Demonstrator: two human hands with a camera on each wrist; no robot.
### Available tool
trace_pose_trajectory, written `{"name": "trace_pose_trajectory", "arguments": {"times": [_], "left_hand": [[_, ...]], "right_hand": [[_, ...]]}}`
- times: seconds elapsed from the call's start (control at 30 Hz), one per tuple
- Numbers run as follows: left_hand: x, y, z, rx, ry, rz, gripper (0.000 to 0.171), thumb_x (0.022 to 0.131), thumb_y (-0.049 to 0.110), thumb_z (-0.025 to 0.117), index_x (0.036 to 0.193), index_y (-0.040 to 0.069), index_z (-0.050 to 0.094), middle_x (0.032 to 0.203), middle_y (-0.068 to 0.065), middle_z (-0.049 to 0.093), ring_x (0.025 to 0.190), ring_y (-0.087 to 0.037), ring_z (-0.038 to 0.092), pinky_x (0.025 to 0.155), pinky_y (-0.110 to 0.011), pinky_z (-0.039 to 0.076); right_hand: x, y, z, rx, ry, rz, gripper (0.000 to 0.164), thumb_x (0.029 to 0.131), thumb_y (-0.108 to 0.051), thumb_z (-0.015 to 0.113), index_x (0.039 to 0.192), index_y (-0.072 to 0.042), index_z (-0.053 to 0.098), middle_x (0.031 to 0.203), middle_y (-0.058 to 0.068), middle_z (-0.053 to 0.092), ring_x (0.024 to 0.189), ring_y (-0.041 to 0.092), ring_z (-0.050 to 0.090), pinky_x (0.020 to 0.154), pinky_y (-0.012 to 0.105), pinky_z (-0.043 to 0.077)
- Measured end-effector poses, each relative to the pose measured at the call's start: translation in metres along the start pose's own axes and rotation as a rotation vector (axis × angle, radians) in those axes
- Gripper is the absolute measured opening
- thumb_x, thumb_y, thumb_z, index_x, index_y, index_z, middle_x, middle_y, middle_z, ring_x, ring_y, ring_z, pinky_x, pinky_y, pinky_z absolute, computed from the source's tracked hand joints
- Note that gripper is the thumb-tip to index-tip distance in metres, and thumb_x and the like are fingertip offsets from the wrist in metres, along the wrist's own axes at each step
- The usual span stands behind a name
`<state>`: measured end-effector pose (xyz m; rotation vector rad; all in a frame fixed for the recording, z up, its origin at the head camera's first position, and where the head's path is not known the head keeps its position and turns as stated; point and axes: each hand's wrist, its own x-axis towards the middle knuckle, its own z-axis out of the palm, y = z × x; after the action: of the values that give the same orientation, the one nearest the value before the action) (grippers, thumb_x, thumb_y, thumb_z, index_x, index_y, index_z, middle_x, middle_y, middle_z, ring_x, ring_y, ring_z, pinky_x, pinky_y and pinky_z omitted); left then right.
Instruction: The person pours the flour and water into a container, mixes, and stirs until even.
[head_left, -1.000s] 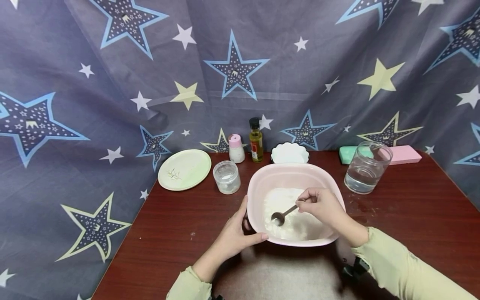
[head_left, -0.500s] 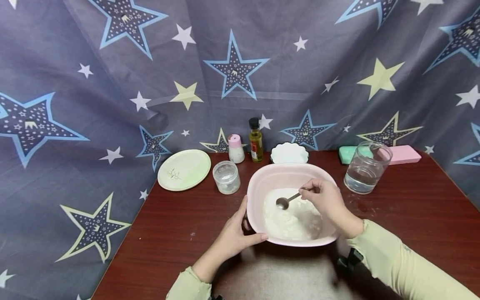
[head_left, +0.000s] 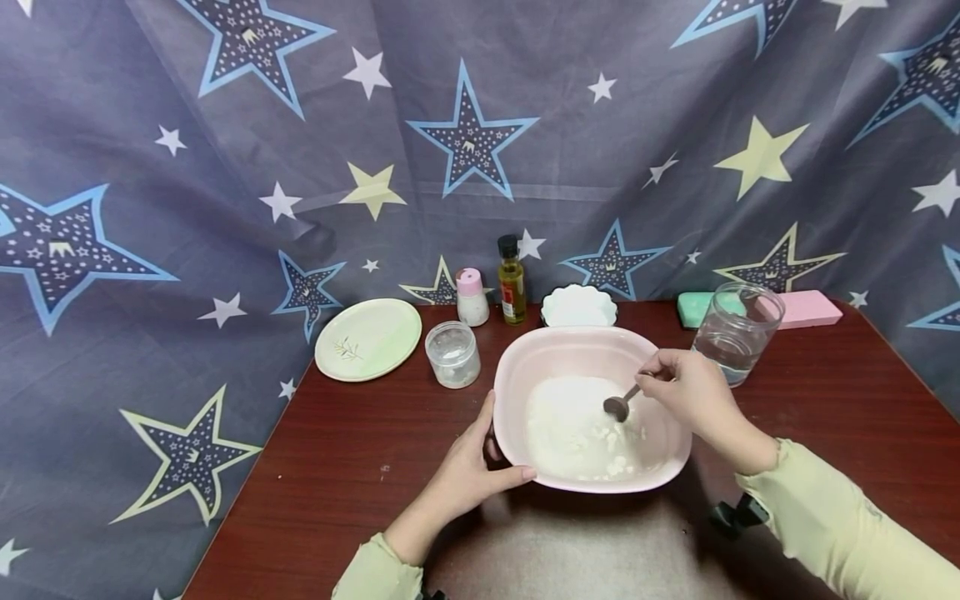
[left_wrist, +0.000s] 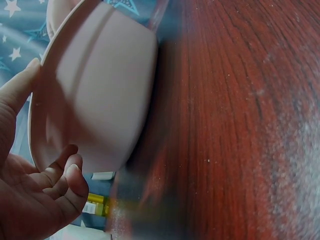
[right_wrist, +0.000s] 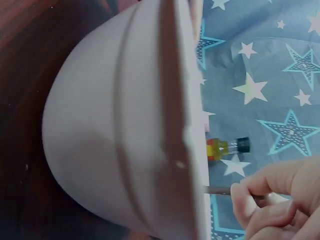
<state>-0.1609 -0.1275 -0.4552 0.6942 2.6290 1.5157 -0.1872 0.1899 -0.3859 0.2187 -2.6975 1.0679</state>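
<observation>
Spoon (head_left: 617,408), dark brown with a small round head and thin handle, sits pinched between the thumb and fingers of our right hand (head_left: 697,396). Its head is low over the right part of a white, partly lumpy mixture (head_left: 570,425); we cannot tell whether the 2 touch. That mixture spreads over the floor of a pale pink, rounded-rectangular basin (head_left: 570,354), which stands on a dark red-brown table (head_left: 337,508). Our left hand (head_left: 461,467) grips the basin at its left side, thumb on the near rim, fingers against the outer wall.

Beyond and left, we see a cream-green plate (head_left: 382,333), a clear round jar (head_left: 453,360), a white shaker with a pink cap (head_left: 472,304), a slim black-capped bottle of yellow liquid (head_left: 513,287) and a white scalloped dish (head_left: 579,307). Right of the basin, a clear cylindrical glass (head_left: 735,342), part filled with clear liquid, stands before 2 blocks: a green block (head_left: 692,309) and a pink block (head_left: 812,308).
</observation>
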Motion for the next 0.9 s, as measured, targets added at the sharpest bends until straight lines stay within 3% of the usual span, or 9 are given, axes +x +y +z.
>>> {"name": "trace_pose_trajectory", "arguments": {"times": [0.3, 0.53, 0.7, 0.9], "left_hand": [[0.0, 0.0, -0.001, -0.005, -0.009, 0.007, 0.112, 0.074, 0.031, 0.086, 0.156, 0.006, 0.013, 0.08, -0.005, 0.057, 0.074, -0.021, 0.055, 0.069, -0.028, 0.046], [0.0, 0.002, -0.002, -0.001, -0.018, -0.03, 0.113, 0.074, 0.031, 0.086, 0.157, 0.009, 0.013, 0.081, -0.006, 0.057, 0.076, -0.022, 0.056, 0.07, -0.025, 0.045], [0.0, 0.002, -0.002, -0.004, -0.02, -0.032, 0.113, 0.074, 0.031, 0.086, 0.157, 0.009, 0.013, 0.082, -0.008, 0.058, 0.076, -0.023, 0.056, 0.07, -0.026, 0.046], [0.001, 0.002, -0.001, -0.017, -0.016, -0.023, 0.113, 0.074, 0.03, 0.086, 0.157, 0.009, 0.013, 0.081, -0.009, 0.059, 0.075, -0.024, 0.057, 0.071, -0.031, 0.048]], "right_hand": [[-0.009, -0.002, -0.014, 0.018, -0.156, 0.021, 0.008, 0.078, -0.007, 0.07, 0.072, -0.012, 0.069, 0.061, -0.006, 0.06, 0.059, 0.01, 0.053, 0.056, 0.025, 0.04], [-0.013, -0.005, -0.004, 0.169, -0.274, -0.004, 0.008, 0.081, -0.003, 0.07, 0.074, -0.006, 0.068, 0.061, -0.002, 0.063, 0.059, 0.01, 0.059, 0.054, 0.023, 0.042], [-0.014, -0.009, 0.008, 0.219, -0.251, -0.036, 0.01, 0.082, -0.003, 0.07, 0.074, -0.006, 0.067, 0.062, -0.002, 0.063, 0.059, 0.007, 0.059, 0.054, 0.022, 0.044], [-0.013, -0.01, 0.025, 0.141, -0.126, -0.098, 0.015, 0.082, -0.004, 0.073, 0.072, -0.013, 0.068, 0.062, -0.008, 0.061, 0.057, 0.001, 0.05, 0.055, 0.022, 0.039]]}}
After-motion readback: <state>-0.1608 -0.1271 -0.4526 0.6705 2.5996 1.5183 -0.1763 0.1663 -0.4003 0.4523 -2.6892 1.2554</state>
